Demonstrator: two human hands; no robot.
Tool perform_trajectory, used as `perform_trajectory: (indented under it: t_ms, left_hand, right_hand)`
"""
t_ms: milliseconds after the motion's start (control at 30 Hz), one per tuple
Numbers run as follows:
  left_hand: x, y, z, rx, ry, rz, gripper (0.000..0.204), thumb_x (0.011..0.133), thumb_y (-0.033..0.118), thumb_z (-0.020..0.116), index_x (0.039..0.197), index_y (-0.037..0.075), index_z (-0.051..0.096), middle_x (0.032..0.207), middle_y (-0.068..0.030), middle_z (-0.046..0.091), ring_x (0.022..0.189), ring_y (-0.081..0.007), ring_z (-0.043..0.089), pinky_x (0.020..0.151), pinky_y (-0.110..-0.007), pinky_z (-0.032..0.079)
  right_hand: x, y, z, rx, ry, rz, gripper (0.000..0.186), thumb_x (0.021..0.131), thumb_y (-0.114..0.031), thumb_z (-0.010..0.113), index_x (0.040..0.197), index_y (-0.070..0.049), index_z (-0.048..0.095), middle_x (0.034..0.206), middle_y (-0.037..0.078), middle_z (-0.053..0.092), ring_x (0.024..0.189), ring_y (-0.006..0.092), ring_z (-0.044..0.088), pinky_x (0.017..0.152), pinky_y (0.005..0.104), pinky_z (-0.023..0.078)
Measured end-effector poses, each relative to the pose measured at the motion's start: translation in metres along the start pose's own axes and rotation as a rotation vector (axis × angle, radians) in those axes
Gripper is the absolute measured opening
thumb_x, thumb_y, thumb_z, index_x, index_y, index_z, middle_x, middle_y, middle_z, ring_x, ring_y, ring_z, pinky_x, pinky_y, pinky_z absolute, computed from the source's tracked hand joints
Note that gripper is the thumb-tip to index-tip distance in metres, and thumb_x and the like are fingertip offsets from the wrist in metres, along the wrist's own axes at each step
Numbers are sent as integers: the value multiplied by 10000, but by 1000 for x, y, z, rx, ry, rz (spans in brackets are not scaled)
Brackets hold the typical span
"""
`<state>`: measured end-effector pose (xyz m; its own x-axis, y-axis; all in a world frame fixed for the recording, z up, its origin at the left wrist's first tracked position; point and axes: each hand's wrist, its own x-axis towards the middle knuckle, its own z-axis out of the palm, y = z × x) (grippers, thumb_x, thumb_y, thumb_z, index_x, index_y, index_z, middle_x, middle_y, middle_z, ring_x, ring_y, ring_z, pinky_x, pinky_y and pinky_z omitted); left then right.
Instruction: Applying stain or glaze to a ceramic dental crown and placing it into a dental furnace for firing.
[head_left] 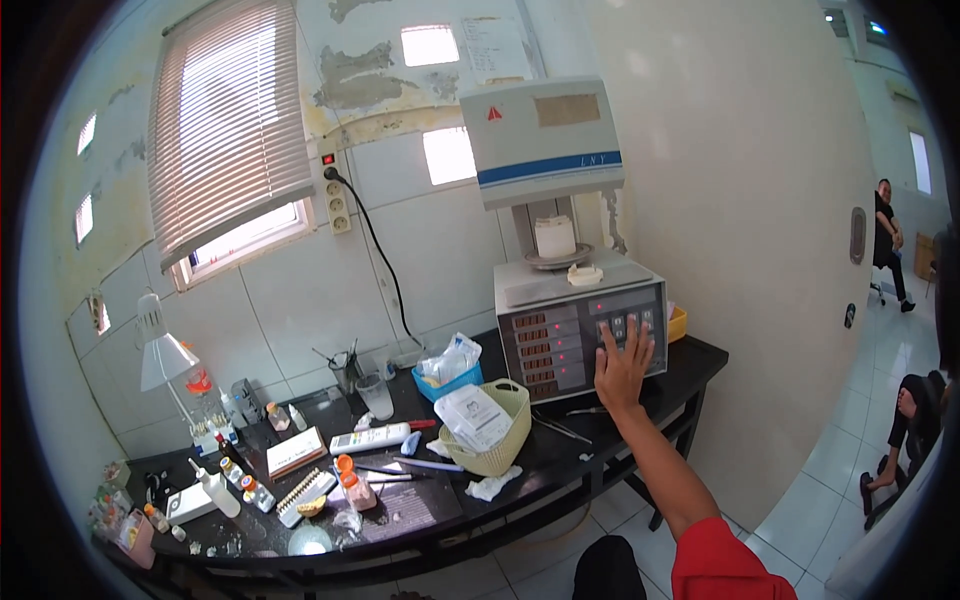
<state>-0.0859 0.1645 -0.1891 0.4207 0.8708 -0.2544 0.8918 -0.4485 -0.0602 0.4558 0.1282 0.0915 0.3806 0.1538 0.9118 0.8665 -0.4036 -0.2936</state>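
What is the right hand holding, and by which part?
Nothing is held. The right hand is open, fingers spread on the keypad of the grey box-shaped benchtop furnace. The left hand is out of view.

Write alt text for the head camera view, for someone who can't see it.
A person's right hand presses spread fingers on the button panel of a grey benchtop furnace standing on a cluttered black table. A woven basket, bottles and a white desk lamp sit to its left, under a window with blinds.
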Motion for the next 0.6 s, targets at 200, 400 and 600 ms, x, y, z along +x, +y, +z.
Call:
perform_trajectory:
  t_ms: [200,400,600]
  left_hand:
    - [49,-7,91,-26,-159,165,478,936,484,539,1140,70,663,1169,-185,667,1070,-402,616,902,-535,475]
    - [86,18,110,-193,-138,326,496,941,492,536,1191,74,632,1165,-193,661,1034,-398,627,880,-546,474]
    - [54,96,60,-549,-126,496,470,920,415,573,1250,83,612,1157,-192,662,1025,-385,626,863,-527,484]
  right_hand:
    - [2,-10,12,20,-7,-12,468,951,-207,589,1415,-204,524,1565,173,266,1464,442,176,1152,635,164]
    - [-5,1,11,13,-18,-6,487,965,-253,572,1443,-211,493,1580,179,237,1471,447,157,1151,648,148]
    - [-8,-3,9,31,-58,0,488,970,-256,565,1448,-207,485,1579,183,234,1475,441,149,1153,649,136]
